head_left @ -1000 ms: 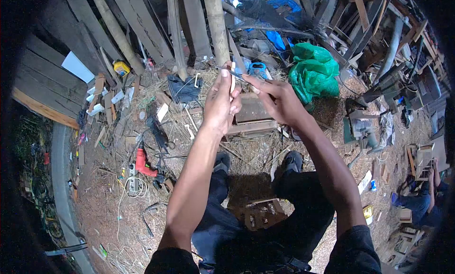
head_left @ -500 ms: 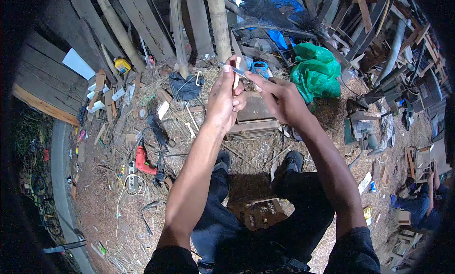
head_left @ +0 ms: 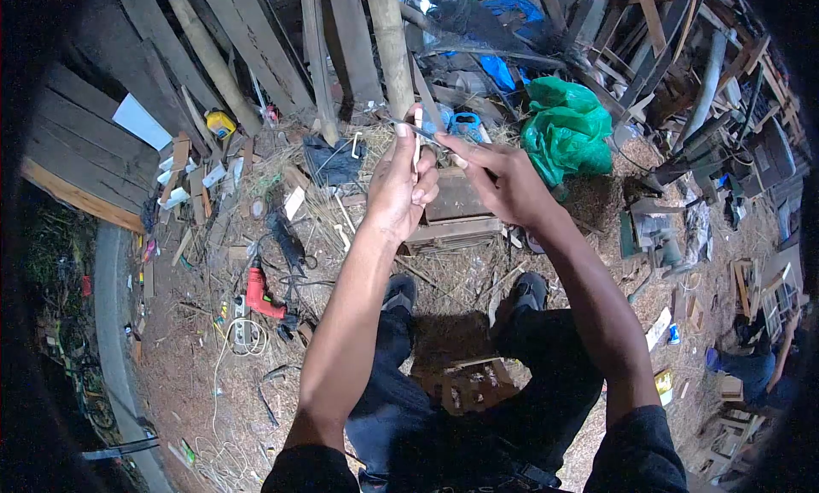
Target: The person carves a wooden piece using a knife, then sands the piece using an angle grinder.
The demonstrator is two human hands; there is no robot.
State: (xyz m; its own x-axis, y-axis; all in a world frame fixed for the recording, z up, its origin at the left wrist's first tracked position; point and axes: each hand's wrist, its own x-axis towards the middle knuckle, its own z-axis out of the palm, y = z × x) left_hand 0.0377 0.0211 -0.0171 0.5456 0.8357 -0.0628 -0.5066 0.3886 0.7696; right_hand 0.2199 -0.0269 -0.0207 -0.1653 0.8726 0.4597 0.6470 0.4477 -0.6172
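Dry earthen ground [head_left: 171, 348] strewn with loose straw [head_left: 281, 152] spreads beneath the fingers. Nearest, the left hand [head_left: 401, 182] has its fingers closed around a slim, pale, wood-like stick [head_left: 417, 131], standing nearly upright, apparently pinched that way to keep it steady. Fingers of the right hand [head_left: 503, 173] grip a thin, dark metal tool [head_left: 426, 136] set crosswise at the stick, its far end by the left thumb, which seems to help guide it; exact contact is too small to tell. Just below the fingers sits a brown, boxy wooden block [head_left: 456, 199]; to their right, a crumpled green plastic bag [head_left: 567, 126]. Lower left lies a red power drill [head_left: 260, 292], probably kept near the white power strip [head_left: 242, 329] for its cord. Farthest beyond the fingers, grey wooden planks [head_left: 252, 41] stand leaning.
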